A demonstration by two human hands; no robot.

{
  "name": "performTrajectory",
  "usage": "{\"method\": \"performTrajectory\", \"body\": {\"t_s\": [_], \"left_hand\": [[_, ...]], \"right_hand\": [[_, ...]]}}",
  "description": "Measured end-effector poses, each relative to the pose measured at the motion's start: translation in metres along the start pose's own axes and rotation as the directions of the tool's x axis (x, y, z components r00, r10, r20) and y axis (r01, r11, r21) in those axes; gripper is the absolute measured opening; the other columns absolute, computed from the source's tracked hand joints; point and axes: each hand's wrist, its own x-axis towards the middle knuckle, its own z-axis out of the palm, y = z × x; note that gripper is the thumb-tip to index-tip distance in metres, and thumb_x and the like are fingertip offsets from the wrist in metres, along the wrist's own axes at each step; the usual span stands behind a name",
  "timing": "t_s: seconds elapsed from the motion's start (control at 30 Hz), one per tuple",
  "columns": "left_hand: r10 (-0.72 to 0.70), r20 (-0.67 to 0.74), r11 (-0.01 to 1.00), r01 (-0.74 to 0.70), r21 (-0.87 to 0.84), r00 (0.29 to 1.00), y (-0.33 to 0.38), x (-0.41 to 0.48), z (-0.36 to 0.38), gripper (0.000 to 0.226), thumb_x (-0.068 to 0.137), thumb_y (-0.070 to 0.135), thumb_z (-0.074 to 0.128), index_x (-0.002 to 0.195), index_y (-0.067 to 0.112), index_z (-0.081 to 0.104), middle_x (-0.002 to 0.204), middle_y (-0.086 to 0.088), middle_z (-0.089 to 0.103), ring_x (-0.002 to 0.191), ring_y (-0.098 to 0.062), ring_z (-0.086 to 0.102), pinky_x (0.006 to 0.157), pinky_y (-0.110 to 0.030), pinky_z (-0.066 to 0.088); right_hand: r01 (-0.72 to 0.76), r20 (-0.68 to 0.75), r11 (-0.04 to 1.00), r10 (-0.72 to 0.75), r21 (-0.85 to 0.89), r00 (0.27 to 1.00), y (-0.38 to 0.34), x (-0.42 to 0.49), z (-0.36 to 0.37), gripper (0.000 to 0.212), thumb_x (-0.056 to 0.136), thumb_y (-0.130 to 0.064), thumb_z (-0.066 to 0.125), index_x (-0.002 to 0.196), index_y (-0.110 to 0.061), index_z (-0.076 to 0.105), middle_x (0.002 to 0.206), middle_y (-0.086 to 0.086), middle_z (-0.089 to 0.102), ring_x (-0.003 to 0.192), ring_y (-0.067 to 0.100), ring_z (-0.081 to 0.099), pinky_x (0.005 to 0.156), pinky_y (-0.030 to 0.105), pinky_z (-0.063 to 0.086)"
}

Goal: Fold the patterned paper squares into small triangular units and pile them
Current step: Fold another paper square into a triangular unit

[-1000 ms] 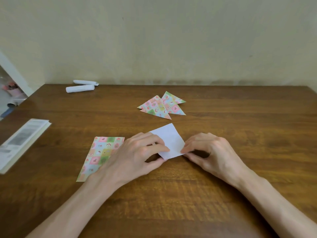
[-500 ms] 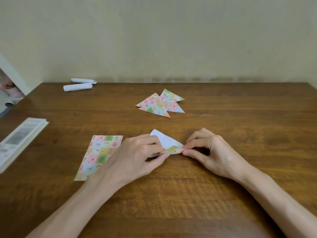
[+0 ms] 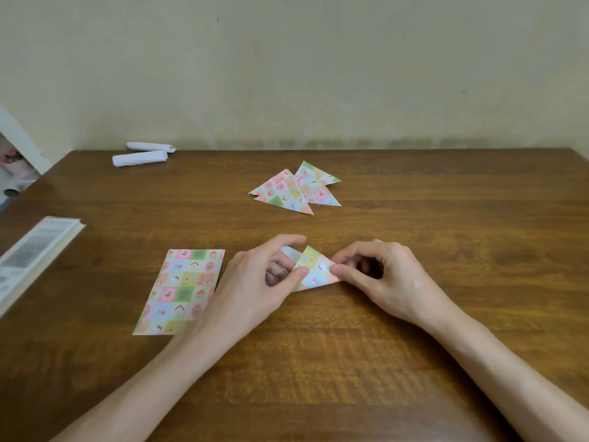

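Your left hand (image 3: 255,282) and right hand (image 3: 392,282) meet over the near middle of the wooden surface (image 3: 446,218), both on the paper square (image 3: 314,271) that you are folding. A second ago that square lay with its white side up. Half a second ago only a thin patterned strip had turned up along its near edge. Now the patterned flap covers most of it and makes a triangle, with just a sliver of white left at its far left corner.

Your left hand is curled, its thumb pressed on the flap's left edge and its forefinger arched over the far side; whether the fingers underneath touch the paper is hidden. Your right hand is also curled, thumb and forefinger pinching the triangle's right corner.

The pile of finished triangular units (image 3: 293,193) lies farther back, well apart from your hands, in the same spot as before. The flat patterned sheet (image 3: 181,291) is also unmoved at the left of your left hand, its near right corner under your wrist.

Two rolled white papers (image 3: 140,157) rest at the far left edge by the wall, and a printed booklet (image 3: 35,250) lies at the left edge of the surface.
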Motion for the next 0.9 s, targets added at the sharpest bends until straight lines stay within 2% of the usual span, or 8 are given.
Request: {"method": "performTrajectory", "body": {"t_s": [0.07, 0.2, 0.33, 0.53, 0.73, 0.9], "left_hand": [[0.047, -0.017, 0.996, -0.045, 0.076, 0.999, -0.001, -0.001, -0.001, 0.043, 0.090, 0.037, 0.077, 0.128, 0.042, 0.058, 0.091, 0.020, 0.066, 0.082, -0.001, 0.066, 0.068, -0.013, 0.050], [0.226, -0.005, 0.946, -0.218, 0.240, 0.974, 0.000, -0.006, -0.003, 0.015, 0.094, 0.042, 0.066, 0.107, 0.035, 0.067, 0.113, 0.021, 0.054, 0.092, -0.003, 0.063, 0.071, -0.024, 0.054], [0.337, 0.118, 0.861, -0.357, 0.362, 0.934, -0.003, -0.009, -0.008, 0.032, 0.101, 0.045, 0.055, 0.124, 0.031, 0.071, 0.132, 0.019, 0.053, 0.103, -0.005, 0.063, 0.078, -0.031, 0.059], [0.410, 0.233, 0.749, -0.472, 0.465, 0.882, -0.008, -0.011, -0.012, 0.030, 0.102, 0.037, 0.058, 0.126, 0.027, 0.072, 0.124, 0.014, 0.065, 0.114, -0.005, 0.061, 0.074, -0.030, 0.061], [0.400, 0.263, 0.736, -0.478, 0.479, 0.878, -0.010, -0.010, -0.013, 0.032, 0.105, 0.037, 0.054, 0.129, 0.026, 0.071, 0.126, 0.013, 0.063, 0.117, -0.006, 0.058, 0.073, -0.029, 0.059], [0.385, 0.282, 0.734, -0.477, 0.483, 0.879, -0.010, -0.009, -0.012, 0.035, 0.106, 0.038, 0.047, 0.132, 0.027, 0.069, 0.129, 0.015, 0.058, 0.120, -0.004, 0.054, 0.075, -0.025, 0.057]], "right_hand": [[0.009, -0.007, 1.000, -0.010, -0.022, 1.000, -0.002, 0.000, 0.003, 0.009, 0.093, -0.047, 0.071, 0.101, -0.043, 0.073, 0.080, -0.017, 0.067, 0.086, 0.010, 0.057, 0.074, 0.020, 0.044], [0.039, -0.012, 0.997, -0.040, -0.071, 0.999, -0.003, -0.002, 0.004, 0.012, 0.095, -0.047, 0.068, 0.106, -0.044, 0.072, 0.080, -0.015, 0.064, 0.086, 0.011, 0.057, 0.076, 0.023, 0.046], [0.050, -0.032, 0.994, -0.053, -0.092, 0.998, -0.003, -0.002, 0.007, 0.013, 0.096, -0.044, 0.066, 0.108, -0.044, 0.073, 0.079, -0.015, 0.063, 0.085, 0.011, 0.055, 0.076, 0.026, 0.045], [0.039, -0.068, 0.992, -0.048, -0.122, 0.997, -0.002, -0.002, 0.011, 0.020, 0.096, -0.048, 0.062, 0.109, -0.045, 0.077, 0.086, -0.013, 0.059, 0.085, 0.008, 0.056, 0.077, 0.028, 0.046], [0.051, -0.058, 0.992, -0.058, -0.119, 0.997, -0.002, -0.004, 0.010, 0.026, 0.094, -0.056, 0.063, 0.112, -0.043, 0.077, 0.091, -0.015, 0.058, 0.088, 0.007, 0.058, 0.075, 0.025, 0.046], [0.074, -0.065, 0.979, -0.088, -0.192, 0.994, 0.000, -0.004, 0.012, 0.030, 0.094, -0.058, 0.063, 0.115, -0.042, 0.077, 0.092, -0.017, 0.054, 0.085, 0.001, 0.056, 0.070, 0.018, 0.041]]}}
